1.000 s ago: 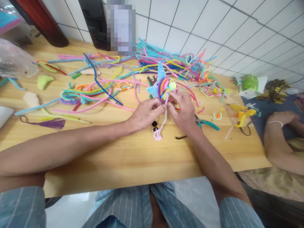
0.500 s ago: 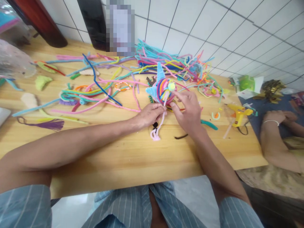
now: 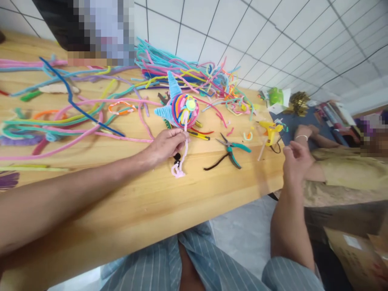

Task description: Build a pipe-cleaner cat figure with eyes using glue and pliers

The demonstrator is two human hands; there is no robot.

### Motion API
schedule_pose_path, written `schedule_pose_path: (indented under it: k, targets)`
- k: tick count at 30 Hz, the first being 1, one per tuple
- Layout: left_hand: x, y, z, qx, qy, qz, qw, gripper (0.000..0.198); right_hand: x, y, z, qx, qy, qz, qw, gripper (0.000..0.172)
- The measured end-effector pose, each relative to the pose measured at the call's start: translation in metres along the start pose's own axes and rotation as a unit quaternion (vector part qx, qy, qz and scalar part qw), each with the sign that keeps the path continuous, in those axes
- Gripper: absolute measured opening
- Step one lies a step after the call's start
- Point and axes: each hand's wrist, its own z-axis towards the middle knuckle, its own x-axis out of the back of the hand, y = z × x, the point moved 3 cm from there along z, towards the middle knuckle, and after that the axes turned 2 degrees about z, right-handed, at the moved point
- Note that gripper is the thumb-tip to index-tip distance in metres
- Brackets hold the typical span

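Observation:
My left hand [image 3: 169,143] is closed, with thumb and fingertips pinching a pale pink pipe cleaner [image 3: 184,155]. That strand hangs from a round, multicoloured pipe-cleaner piece [image 3: 176,107] with two light blue cones and a yellow-green disc on its front. The strand ends in a pink looped bit [image 3: 178,173] beside a small black part. Away to the right, beyond the table edge, my right hand [image 3: 294,161] is raised with its fingers curled together; whether anything is in them is hidden. Teal-handled pliers [image 3: 233,149] lie between the hands, near a dark pipe cleaner [image 3: 216,162].
Many coloured pipe cleaners [image 3: 169,60] are heaped along the tiled wall and spread leftward. A yellow-black cutter [image 3: 200,135] lies behind my left hand. Toward the right edge stands a yellow glue gun [image 3: 270,131]. Another person's wrist with a bracelet [image 3: 301,137] is behind my right hand.
My right hand has left the multicoloured piece and swung far right, past the table edge. The pliers now show fully. My left hand still pinches the pink strand; the view has turned right.

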Motion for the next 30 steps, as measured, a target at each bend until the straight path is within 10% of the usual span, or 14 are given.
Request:
schedule_pose_path:
  k: [5, 11, 17, 30]
  targets:
    - [-0.002, 0.002, -0.001, 0.009, 0.009, 0.006, 1.000, 0.020, -0.016, -0.014, -0.029, -0.087, -0.060, -0.021, 0.994, 0.047]
    - [-0.002, 0.003, -0.002, 0.017, 0.010, 0.011, 1.000, 0.022, -0.059, -0.108, -0.060, 0.073, -0.259, -0.062, 0.961, 0.064]
    - [-0.003, 0.003, -0.004, 0.008, -0.007, 0.022, 1.000, 0.030, -0.072, -0.116, -0.064, 0.105, -0.427, -0.133, 0.888, 0.090]
    - [-0.002, 0.001, -0.002, -0.001, -0.029, 0.021, 0.999, 0.033, -0.071, -0.120, -0.044, 0.042, -0.434, -0.117, 0.893, 0.097]
